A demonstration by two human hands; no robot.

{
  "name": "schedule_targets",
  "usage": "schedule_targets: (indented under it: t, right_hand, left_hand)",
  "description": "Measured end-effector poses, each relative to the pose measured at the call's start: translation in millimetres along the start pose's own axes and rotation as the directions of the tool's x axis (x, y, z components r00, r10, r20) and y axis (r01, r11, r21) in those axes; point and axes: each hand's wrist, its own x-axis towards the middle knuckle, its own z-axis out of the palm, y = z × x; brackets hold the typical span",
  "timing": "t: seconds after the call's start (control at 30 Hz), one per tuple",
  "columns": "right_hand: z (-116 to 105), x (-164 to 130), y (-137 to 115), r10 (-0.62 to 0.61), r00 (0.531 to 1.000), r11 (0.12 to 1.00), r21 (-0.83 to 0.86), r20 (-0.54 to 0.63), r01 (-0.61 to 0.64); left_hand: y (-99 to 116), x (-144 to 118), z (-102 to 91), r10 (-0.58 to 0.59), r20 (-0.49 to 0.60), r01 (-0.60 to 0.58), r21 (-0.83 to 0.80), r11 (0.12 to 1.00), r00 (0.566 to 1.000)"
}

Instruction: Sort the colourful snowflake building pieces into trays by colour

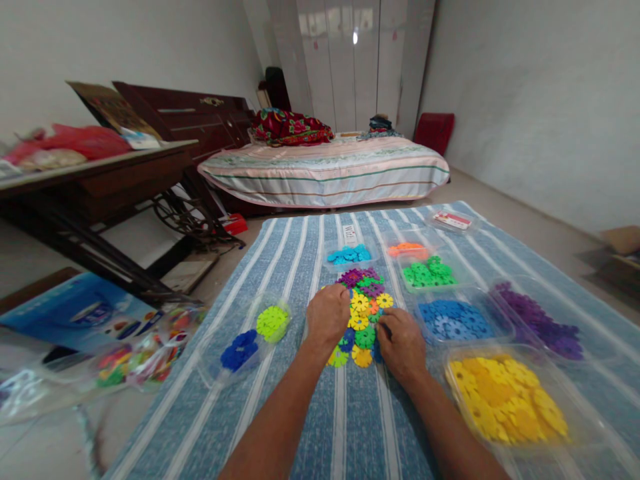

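head view: both hands rest on a mixed pile of snowflake pieces (363, 307) in the middle of the striped blue cloth (300, 267). left hand (327, 313) lies curled on it, right hand (400, 343) pinches at its edge; whether either actually grips a piece i cannot tell.

- A bed (330, 175) with a striped cover stands against the far wall, a red flowered blanket (290, 127) heaped on it.
- A dark wooden sewing table (100, 177) stands to the left.
- Tall white wardrobe doors (350, 60) rise behind the bed.
- A cardboard box (623, 241) sits at the right edge.
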Motion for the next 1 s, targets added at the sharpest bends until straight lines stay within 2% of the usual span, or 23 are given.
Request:
schedule_targets:
  t: [0.13,0.17,0.2,0.23,0.3,0.4,0.53,0.63,0.77,1.0]
  right_hand:
    - [0.2,-0.5,-0.2,0.003,1.0,1.0,-0.003,0.009,-0.003]
    - [0.1,-0.7,-0.3,0.009,1.0,1.0,-0.007,0.008,-0.009]
    - [0.0,-0.9,-0.3,0.016,1.0,1.0,-0.012,0.006,-0.016]
    - [-0.2,-1.0,-0.2,0.023,1.0,1.0,-0.017,0.004,-0.023]
    - [-0.4,-1.3,0.1,0.027,1.0,0.999,-0.021,0.005,-0.027]
    - [0.0,-1.3,0.8,0.01,1.0,1.0,-0.004,0.015,-0.01]
    - [1.6,-1.1,1.9,0.001,1.0,1.0,0.011,0.015,-0.001]
    - [2.2,-0.9,2.2,-0.003,1.0,1.0,0.015,0.017,0.003]
    - [1.2,-0.6,1.8,-0.009,1.0,1.0,0.019,0.012,0.009]
    - [-0.9,0.1,0.7,-0.021,1.0,0.999,0.046,0.018,0.02]
  left_hand:
    - [46.2,3.0,11.8,0.095,0.043,-0.085,-0.202,0.976,0.995]
    - [57.4,3.0,15.0,0.127,0.045,-0.11,-0.266,0.958,0.991]
    - [66.6,2.9,17.5,0.174,0.035,-0.146,-0.395,0.907,0.984]
    - [72.9,2.6,19.1,0.187,0.017,-0.161,-0.44,0.883,0.982]
    - [74.9,2.3,19.4,0.181,0.0,-0.167,-0.388,0.906,0.983]
    - [52.5,2.7,14.7,0.111,0.011,-0.108,-0.14,0.984,0.994]
    - [3.9,3.8,10.0,-0.003,0.001,0.003,0.018,1.0,1.0]
    - [-21.5,3.4,12.8,-0.06,0.001,0.06,0.115,0.992,0.998]
    - [-33.3,1.9,19.6,-0.06,0.03,0.054,0.173,0.983,0.998]
    - [-32.3,-7.6,18.5,-0.015,0.017,0.012,0.172,0.985,1.0]
